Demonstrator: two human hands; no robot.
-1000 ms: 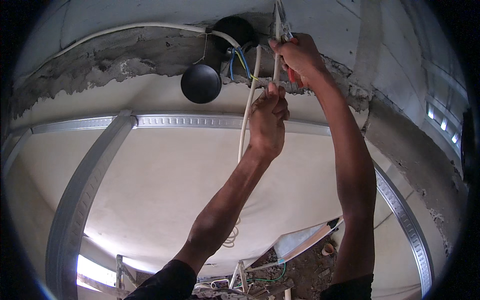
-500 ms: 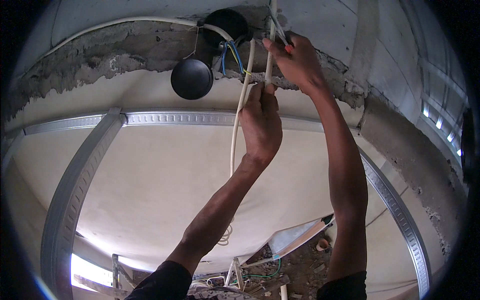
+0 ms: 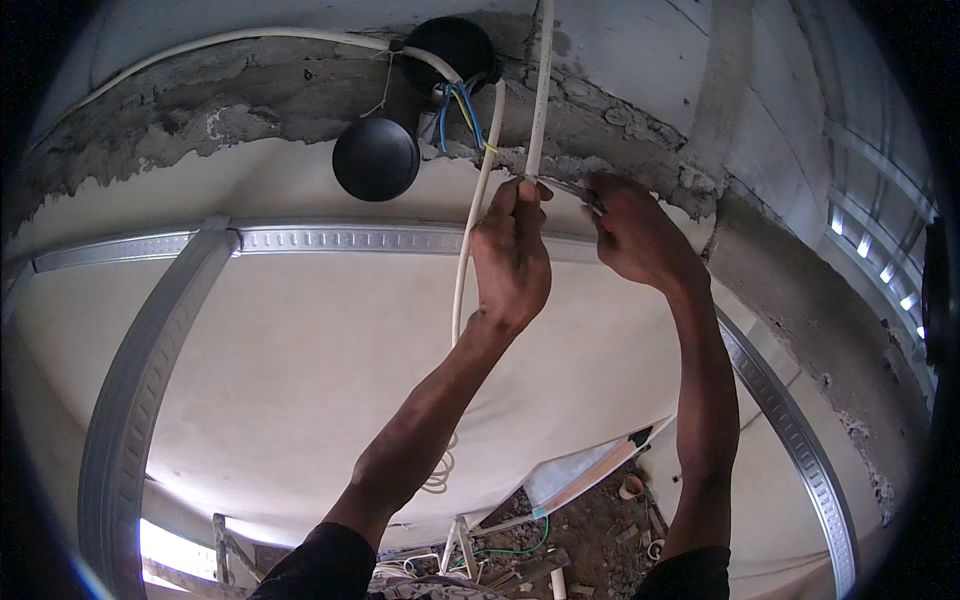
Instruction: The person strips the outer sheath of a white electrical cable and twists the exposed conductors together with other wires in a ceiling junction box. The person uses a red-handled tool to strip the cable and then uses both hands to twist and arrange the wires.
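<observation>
Overhead, the plastered ceiling (image 3: 300,400) spans the view, crossed by a grey metal channel (image 3: 150,370) and a rough chased groove (image 3: 200,100). Up in that groove sits a round black junction box (image 3: 455,45), its black cover (image 3: 375,158) dangling beside it. A white cable (image 3: 540,90) drops from near the box. The left hand (image 3: 512,255) is closed around it just below the groove, while the right hand (image 3: 640,235) grips a small metal tool (image 3: 580,192) whose tip meets the cable. Light and springy, the cable probably bends easily; holding near the cut point seems steadiest.
</observation>
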